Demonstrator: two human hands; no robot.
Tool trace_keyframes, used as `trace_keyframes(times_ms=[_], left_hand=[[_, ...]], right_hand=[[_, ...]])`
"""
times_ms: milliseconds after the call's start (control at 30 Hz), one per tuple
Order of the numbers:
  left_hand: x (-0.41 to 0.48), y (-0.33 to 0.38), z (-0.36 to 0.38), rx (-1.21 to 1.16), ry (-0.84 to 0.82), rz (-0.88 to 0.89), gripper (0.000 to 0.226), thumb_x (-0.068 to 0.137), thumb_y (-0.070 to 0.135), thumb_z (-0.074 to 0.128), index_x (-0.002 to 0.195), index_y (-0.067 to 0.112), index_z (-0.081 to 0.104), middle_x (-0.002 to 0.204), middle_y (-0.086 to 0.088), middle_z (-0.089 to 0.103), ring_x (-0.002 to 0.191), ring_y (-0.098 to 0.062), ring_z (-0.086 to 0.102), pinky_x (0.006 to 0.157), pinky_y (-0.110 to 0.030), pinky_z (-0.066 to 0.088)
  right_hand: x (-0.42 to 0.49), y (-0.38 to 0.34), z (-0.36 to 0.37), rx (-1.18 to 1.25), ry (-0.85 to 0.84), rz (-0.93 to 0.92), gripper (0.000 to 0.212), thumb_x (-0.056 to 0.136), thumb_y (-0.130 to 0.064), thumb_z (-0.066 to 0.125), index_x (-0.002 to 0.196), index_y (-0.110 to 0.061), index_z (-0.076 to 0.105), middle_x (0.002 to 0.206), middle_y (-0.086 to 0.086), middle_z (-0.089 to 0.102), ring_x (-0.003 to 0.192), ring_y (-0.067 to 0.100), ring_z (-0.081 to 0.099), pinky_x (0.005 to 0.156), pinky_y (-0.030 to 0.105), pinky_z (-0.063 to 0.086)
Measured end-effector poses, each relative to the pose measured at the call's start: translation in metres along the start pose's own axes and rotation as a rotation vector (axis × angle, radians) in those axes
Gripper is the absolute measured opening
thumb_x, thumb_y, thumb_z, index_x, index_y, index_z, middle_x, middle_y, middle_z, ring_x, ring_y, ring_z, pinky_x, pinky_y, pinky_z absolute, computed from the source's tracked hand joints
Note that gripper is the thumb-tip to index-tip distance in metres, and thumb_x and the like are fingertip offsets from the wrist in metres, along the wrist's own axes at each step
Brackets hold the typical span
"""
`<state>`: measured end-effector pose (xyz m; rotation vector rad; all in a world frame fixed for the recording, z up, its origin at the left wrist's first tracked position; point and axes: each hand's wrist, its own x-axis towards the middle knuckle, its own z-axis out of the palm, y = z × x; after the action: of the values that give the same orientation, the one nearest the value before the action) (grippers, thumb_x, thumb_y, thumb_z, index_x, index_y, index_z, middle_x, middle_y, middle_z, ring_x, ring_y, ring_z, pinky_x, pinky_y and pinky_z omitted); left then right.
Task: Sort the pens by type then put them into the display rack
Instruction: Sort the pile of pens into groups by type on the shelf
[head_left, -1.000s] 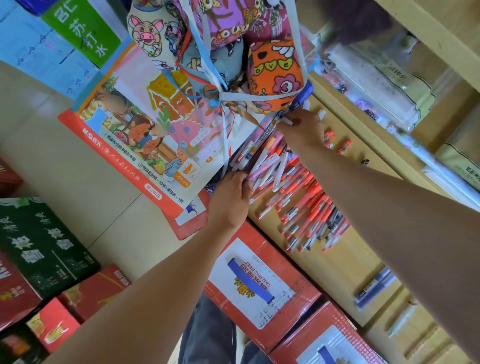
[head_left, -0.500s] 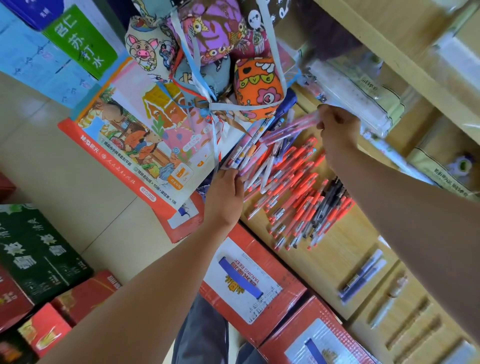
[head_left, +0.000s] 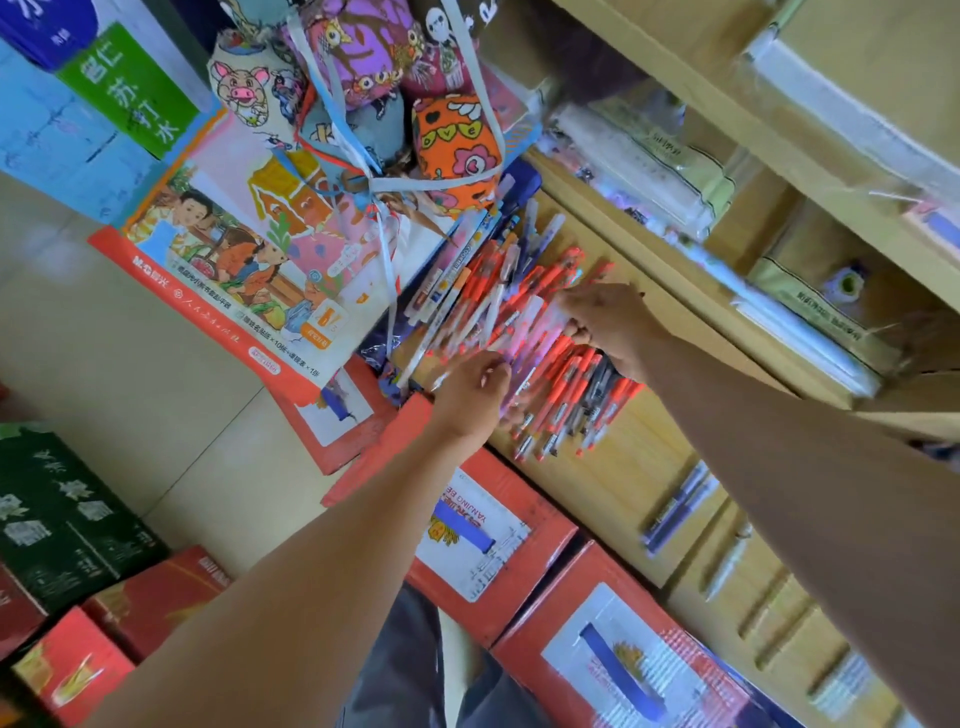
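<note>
Two red cartons (head_left: 498, 540) with white labels stand nearest, side by side against the front of the wooden display rack (head_left: 613, 483). On the rack's near right, a few blue pens (head_left: 680, 506) lie together in one slot and a single white pen (head_left: 727, 569) lies in the next slot, well apart from the main heap. Farther in, the left hand (head_left: 470, 387) rests at the near left edge of a loose pile of red pens (head_left: 566, 395) with some dark ones among them. Its fingers are bent with the tips on the pens, but blur hides whether they pinch any. Just beyond, the right hand (head_left: 615, 325) lies over the pile's right side, lower fingers curled round the end of a blurred bunch of pale purple pens (head_left: 540, 325) that stretches toward the left hand. Past the pile, a cluster of printed fabric pouches (head_left: 452, 145) tied with pale ribbon (head_left: 387, 244) sits at the rack's far left end. A bright illustrated pack (head_left: 234, 260) lies left of them, and plastic-wrapped packets (head_left: 649, 156) fill the shelf at far right.
</note>
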<state>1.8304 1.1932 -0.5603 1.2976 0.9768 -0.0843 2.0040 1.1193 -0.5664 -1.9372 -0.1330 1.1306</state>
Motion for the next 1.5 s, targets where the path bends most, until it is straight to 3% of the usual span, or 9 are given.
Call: trace_keyframes(times_ms=[133,233,367,667,867,967,1133,1333,1500], left_hand=[[-0.021,-0.005,0.014,-0.031,-0.150,-0.118,0.018,0.104,0.016,0.034,0.101,0.007,0.049,0.068,-0.009,0.045,0.043,-0.012,0.039,0.041,-0.022,0.038],[-0.035,-0.007,0.020,-0.073,-0.194,-0.135,0.021,0.105,0.021,0.031,0.106,0.016,0.052,0.065,0.000,0.039,0.048,-0.012,0.029,0.041,-0.020,0.030],[-0.048,-0.002,0.024,-0.083,-0.220,-0.147,0.022,0.105,0.024,0.029,0.102,0.015,0.049,0.064,0.002,0.039,0.047,-0.009,0.026,0.045,-0.022,0.023],[-0.073,-0.010,0.002,0.154,-0.243,-0.011,0.012,0.097,0.020,0.048,0.093,0.008,0.051,0.055,0.006,0.038,0.043,-0.007,0.036,0.048,-0.024,0.038],[-0.099,-0.038,-0.026,0.188,-0.033,-0.049,0.010,0.093,0.014,0.051,0.100,0.008,0.053,0.074,-0.002,0.054,0.061,-0.016,0.056,0.063,-0.029,0.052],[-0.107,-0.053,-0.050,0.277,-0.019,-0.030,0.017,0.096,0.019,0.048,0.097,0.002,0.053,0.065,-0.007,0.045,0.051,-0.018,0.046,0.053,-0.030,0.045],[-0.108,-0.068,-0.112,0.423,-0.015,-0.011,0.025,0.096,0.026,0.050,0.114,0.009,0.056,0.072,-0.001,0.049,0.070,-0.020,0.048,0.064,-0.031,0.040],[-0.111,-0.073,-0.188,0.235,-0.173,-0.011,0.011,0.091,0.024,0.058,0.086,0.016,0.053,0.065,0.003,0.051,0.052,-0.007,0.047,0.052,-0.024,0.039],[-0.095,-0.077,-0.225,0.330,-0.211,-0.077,0.026,0.092,0.043,0.049,0.084,0.019,0.058,0.080,0.002,0.062,0.073,-0.015,0.059,0.076,-0.032,0.048]], right_hand=[[-0.018,0.017,-0.004,0.031,-0.002,0.011,0.020,0.093,-0.018,0.061,0.108,-0.005,0.063,0.064,0.005,0.053,0.056,0.010,0.050,0.054,0.020,0.044],[-0.038,0.022,-0.002,0.176,-0.061,0.074,0.007,0.093,-0.021,0.061,0.092,-0.015,0.059,0.064,0.002,0.049,0.055,0.010,0.050,0.056,0.022,0.044],[-0.063,0.023,0.005,0.224,-0.238,0.165,0.015,0.088,-0.019,0.067,0.081,-0.011,0.057,0.058,-0.002,0.046,0.050,0.009,0.046,0.048,0.018,0.043],[-0.100,0.021,0.035,0.209,-0.326,0.138,0.011,0.090,-0.013,0.064,0.080,-0.008,0.065,0.050,-0.004,0.056,0.047,0.007,0.051,0.051,0.017,0.046],[-0.126,0.019,0.081,0.139,-0.370,0.132,0.009,0.086,-0.009,0.068,0.084,-0.002,0.064,0.063,0.006,0.062,0.055,0.013,0.057,0.055,0.019,0.046],[-0.136,0.018,0.110,0.058,-0.345,0.146,0.015,0.085,-0.012,0.071,0.092,-0.001,0.064,0.072,0.006,0.059,0.058,0.011,0.052,0.057,0.020,0.045],[-0.142,0.009,0.166,0.022,-0.322,0.171,0.016,0.089,-0.020,0.067,0.086,-0.004,0.062,0.071,0.008,0.060,0.053,0.010,0.053,0.052,0.019,0.044],[-0.138,0.000,0.244,0.100,-0.291,0.177,0.028,0.096,-0.016,0.055,0.071,-0.005,0.062,0.065,0.009,0.060,0.052,0.014,0.048,0.049,0.022,0.038],[-0.129,0.006,0.248,0.146,-0.066,0.151,0.028,0.099,-0.018,0.050,0.075,-0.006,0.058,0.062,0.009,0.054,0.049,0.016,0.044,0.043,0.021,0.035]])
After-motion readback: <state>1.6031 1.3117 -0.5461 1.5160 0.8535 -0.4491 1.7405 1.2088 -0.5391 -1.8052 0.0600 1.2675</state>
